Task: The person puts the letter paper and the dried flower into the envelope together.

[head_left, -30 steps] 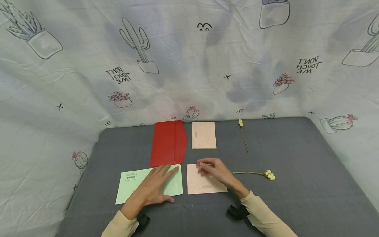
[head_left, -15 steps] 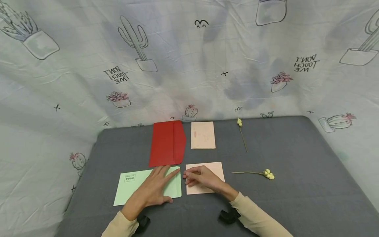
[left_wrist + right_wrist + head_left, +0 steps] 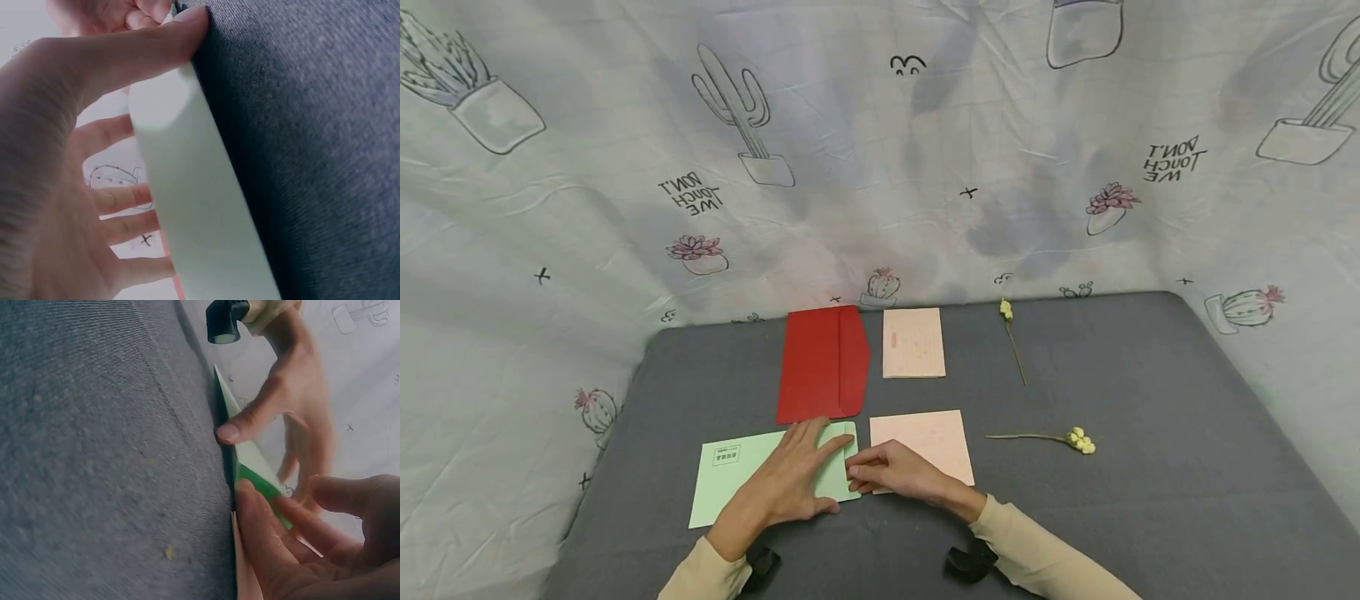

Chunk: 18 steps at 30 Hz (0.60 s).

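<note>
A light green envelope (image 3: pixel 730 471) lies at the front left with its flap at the right end. My left hand (image 3: pixel 786 475) spreads over it; the thumb touches the near edge and the fingertips reach the far edge, as the left wrist view also shows. My right hand (image 3: pixel 891 475) is at the flap end with bent fingers. In the right wrist view the green flap (image 3: pixel 259 479) stands raised, and my right fingers hold it at its edge. A pale pink paper (image 3: pixel 932 437) lies partly under my right hand.
A red envelope (image 3: pixel 812 367) lies behind the green one, with a folded pale pink paper (image 3: pixel 913 342) to its right. Two dried yellow flower stems lie further right, a far flower (image 3: pixel 1006 310) and a near flower (image 3: pixel 1080 441). A printed cloth (image 3: pixel 850 167) hangs behind the grey tabletop (image 3: pixel 1150 517).
My right hand has moved left from over the near pink paper to the green envelope's flap end, and the flap is now lifted a little. My left hand has stayed on the envelope.
</note>
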Each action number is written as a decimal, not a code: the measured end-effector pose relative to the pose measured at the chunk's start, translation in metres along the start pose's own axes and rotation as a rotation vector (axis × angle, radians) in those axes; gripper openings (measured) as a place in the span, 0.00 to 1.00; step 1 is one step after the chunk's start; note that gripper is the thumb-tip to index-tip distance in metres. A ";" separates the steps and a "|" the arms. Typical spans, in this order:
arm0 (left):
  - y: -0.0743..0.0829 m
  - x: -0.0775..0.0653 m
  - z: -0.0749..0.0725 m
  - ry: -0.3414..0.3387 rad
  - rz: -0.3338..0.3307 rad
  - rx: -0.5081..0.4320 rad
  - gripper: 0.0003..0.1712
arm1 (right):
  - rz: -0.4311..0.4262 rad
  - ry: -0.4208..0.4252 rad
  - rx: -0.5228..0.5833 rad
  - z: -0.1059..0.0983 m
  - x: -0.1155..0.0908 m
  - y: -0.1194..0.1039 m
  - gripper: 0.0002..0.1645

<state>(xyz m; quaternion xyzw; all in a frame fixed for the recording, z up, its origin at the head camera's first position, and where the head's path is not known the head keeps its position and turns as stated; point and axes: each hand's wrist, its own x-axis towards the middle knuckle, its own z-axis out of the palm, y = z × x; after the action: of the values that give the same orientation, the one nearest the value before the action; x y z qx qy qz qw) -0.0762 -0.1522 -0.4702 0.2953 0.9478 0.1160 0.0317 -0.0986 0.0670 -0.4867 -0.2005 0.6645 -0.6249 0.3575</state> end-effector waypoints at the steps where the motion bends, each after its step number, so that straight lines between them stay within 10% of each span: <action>1: 0.000 0.000 -0.001 0.009 0.005 -0.003 0.51 | -0.002 0.000 -0.003 0.000 0.000 -0.001 0.19; 18: -0.002 0.002 -0.009 0.045 0.020 -0.025 0.48 | 0.014 0.032 -0.094 -0.002 -0.003 -0.012 0.17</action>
<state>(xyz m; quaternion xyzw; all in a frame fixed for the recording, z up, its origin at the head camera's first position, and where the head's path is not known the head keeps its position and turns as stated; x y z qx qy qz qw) -0.0798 -0.1543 -0.4622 0.3015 0.9438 0.1345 0.0130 -0.1002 0.0683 -0.4742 -0.2023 0.7001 -0.5936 0.3415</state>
